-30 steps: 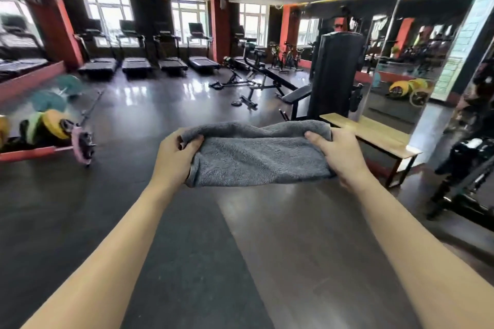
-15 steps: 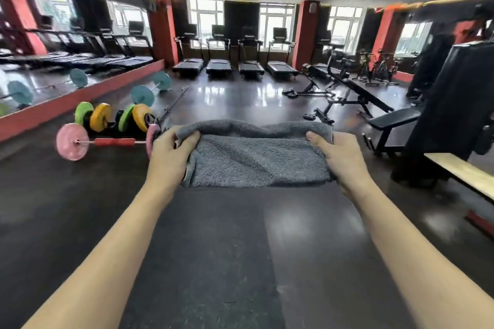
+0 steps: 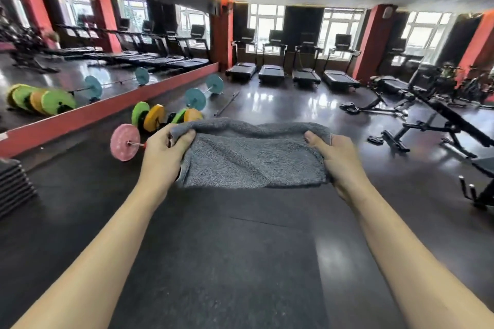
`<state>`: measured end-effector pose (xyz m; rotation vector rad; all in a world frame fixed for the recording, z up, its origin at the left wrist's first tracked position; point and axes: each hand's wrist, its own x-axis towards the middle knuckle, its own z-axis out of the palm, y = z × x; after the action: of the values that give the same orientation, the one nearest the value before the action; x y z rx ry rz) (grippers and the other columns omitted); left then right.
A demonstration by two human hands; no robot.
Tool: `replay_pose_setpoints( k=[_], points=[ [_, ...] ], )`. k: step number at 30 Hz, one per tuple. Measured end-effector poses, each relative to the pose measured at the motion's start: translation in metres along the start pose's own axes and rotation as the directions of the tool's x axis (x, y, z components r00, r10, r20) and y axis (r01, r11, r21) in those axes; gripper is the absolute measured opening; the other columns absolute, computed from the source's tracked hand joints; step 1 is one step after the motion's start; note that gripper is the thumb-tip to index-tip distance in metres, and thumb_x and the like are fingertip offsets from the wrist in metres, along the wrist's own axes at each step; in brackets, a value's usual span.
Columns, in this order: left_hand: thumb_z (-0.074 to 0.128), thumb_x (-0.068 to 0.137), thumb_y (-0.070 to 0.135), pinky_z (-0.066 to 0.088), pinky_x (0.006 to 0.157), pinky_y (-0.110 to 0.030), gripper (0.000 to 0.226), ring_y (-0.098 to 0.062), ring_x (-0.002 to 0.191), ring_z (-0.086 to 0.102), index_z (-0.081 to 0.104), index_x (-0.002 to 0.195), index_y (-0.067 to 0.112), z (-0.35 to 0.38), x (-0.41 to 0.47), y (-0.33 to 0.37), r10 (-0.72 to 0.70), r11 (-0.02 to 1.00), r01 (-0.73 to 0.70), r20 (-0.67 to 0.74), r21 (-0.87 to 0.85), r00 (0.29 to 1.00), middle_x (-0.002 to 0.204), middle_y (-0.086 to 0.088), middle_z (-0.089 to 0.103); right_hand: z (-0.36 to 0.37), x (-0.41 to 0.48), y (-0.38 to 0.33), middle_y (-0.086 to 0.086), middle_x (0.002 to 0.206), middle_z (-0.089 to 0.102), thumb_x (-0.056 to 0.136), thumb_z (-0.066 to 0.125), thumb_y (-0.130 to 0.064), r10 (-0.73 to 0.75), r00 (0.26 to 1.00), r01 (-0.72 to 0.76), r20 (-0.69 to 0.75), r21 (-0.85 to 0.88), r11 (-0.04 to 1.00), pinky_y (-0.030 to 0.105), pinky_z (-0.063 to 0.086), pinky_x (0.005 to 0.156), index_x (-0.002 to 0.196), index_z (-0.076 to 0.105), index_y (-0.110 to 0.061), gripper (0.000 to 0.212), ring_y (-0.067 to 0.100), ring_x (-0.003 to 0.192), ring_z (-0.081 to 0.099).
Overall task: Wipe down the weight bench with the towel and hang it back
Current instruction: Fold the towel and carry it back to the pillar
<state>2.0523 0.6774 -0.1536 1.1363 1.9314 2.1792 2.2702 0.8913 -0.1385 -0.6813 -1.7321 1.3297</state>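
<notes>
A folded grey towel (image 3: 251,155) hangs stretched between my two hands, out in front of me at chest height over the dark rubber floor. My left hand (image 3: 163,155) grips its left end and my right hand (image 3: 336,160) grips its right end. A black weight bench (image 3: 454,120) on an inclined frame stands off to the right, well apart from the towel. Part of another black padded bench (image 3: 485,165) shows at the right edge.
Barbells with pink, yellow, green and teal plates (image 3: 160,120) lie on the floor ahead left, beside a mirrored wall (image 3: 80,61). Several treadmills (image 3: 294,72) line the far windows. A stack of dark mats (image 3: 13,184) sits at the left edge.
My view has swung to the left: the wooden bench and black machine on the right have left the frame, and the mirror wall and barbells have come in. Both hands still hold the towel the same way.
</notes>
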Motion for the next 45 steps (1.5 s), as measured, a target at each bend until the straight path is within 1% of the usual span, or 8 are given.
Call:
replay_pose_setpoints(
  k=[7,11,15,19,28,31,37,45],
  points=[
    [0.066,0.091,0.031,0.053,0.09,-0.042,0.009,-0.017,0.094,0.069,0.075,0.093,0.031,-0.015,0.143,-0.091,-0.018,1.0,0.018,-0.015,-0.004,1.0,0.096,0.002,0.077,0.092,0.157,0.04,-0.009,0.07,0.077,0.095,0.069,-0.024,-0.012,0.998,0.008,0.063,0.067,0.998,0.024,0.056,0.065,0.078,0.073,-0.017,0.019,0.006,0.068,0.073],
    [0.068,0.089,0.032,0.054,0.09,-0.039,0.009,-0.015,0.095,0.07,0.077,0.091,0.033,-0.016,0.226,-0.154,-0.021,1.0,0.022,-0.086,0.008,0.996,0.096,0.005,0.078,0.148,0.255,0.08,0.008,0.088,0.08,0.095,0.069,-0.024,0.0,0.993,-0.012,0.119,0.101,0.995,0.046,0.059,0.085,0.083,0.075,-0.013,0.017,0.026,0.087,0.076],
    [0.068,0.094,0.026,0.055,0.092,-0.049,0.007,-0.026,0.1,0.07,0.073,0.098,0.023,-0.027,0.313,-0.21,-0.03,0.996,0.045,-0.18,0.081,0.983,0.109,-0.017,0.074,0.22,0.362,0.11,0.009,0.091,0.078,0.096,0.067,-0.022,-0.005,0.982,-0.02,0.188,0.132,0.991,0.048,0.058,0.086,0.086,0.075,-0.015,0.014,0.029,0.091,0.075],
    [0.068,0.093,0.027,0.055,0.083,-0.037,0.009,-0.014,0.089,0.07,0.072,0.086,0.032,-0.061,0.387,-0.242,-0.043,0.991,0.08,-0.308,0.108,0.95,0.092,0.002,0.075,0.312,0.461,0.119,0.008,0.093,0.078,0.097,0.067,-0.024,-0.041,0.947,-0.007,0.318,0.149,0.989,0.045,0.059,0.083,0.096,0.074,-0.013,0.013,0.03,0.094,0.074],
    [0.07,0.094,0.024,0.058,0.079,-0.029,0.008,-0.011,0.089,0.075,0.075,0.09,0.028,-0.229,0.478,-0.329,-0.044,0.972,0.173,-0.597,0.161,0.801,0.091,0.005,0.08,0.597,0.56,0.14,-0.001,0.092,0.081,0.099,0.061,-0.023,-0.11,0.774,-0.071,0.624,0.258,0.963,0.022,0.058,0.063,0.108,0.074,-0.012,0.02,0.015,0.085,0.077],
    [0.07,0.094,0.024,0.059,0.084,-0.038,0.005,-0.018,0.092,0.073,0.075,0.092,0.023,-0.299,0.515,-0.364,-0.034,0.965,0.192,-0.642,0.178,0.766,0.1,-0.01,0.079,0.695,0.579,0.151,-0.008,0.089,0.08,0.099,0.06,-0.018,-0.143,0.735,-0.068,0.663,0.281,0.957,0.016,0.055,0.061,0.097,0.077,-0.018,0.018,0.006,0.08,0.076],
    [0.07,0.096,0.019,0.058,0.072,-0.021,0.006,-0.008,0.087,0.075,0.075,0.099,0.019,-0.428,0.606,-0.406,-0.042,0.96,0.223,-0.702,0.169,0.71,0.09,0.007,0.08,0.879,0.624,0.133,-0.008,0.099,0.08,0.094,0.066,-0.034,-0.144,0.686,-0.059,0.714,0.253,0.966,0.023,0.056,0.067,0.098,0.078,-0.026,0.015,0.01,0.089,0.076],
    [0.086,0.074,0.034,0.062,0.084,-0.037,0.033,-0.019,0.101,0.076,0.076,0.104,0.025,-0.578,0.709,-0.474,-0.074,0.926,0.309,-0.697,0.218,0.714,0.104,0.0,0.08,1.095,0.68,0.137,-0.009,0.091,0.08,0.096,0.065,-0.032,-0.165,0.677,-0.061,0.718,0.278,0.959,0.036,0.058,0.075,0.088,0.078,-0.029,0.016,0.011,0.087,0.075]
  ],
)
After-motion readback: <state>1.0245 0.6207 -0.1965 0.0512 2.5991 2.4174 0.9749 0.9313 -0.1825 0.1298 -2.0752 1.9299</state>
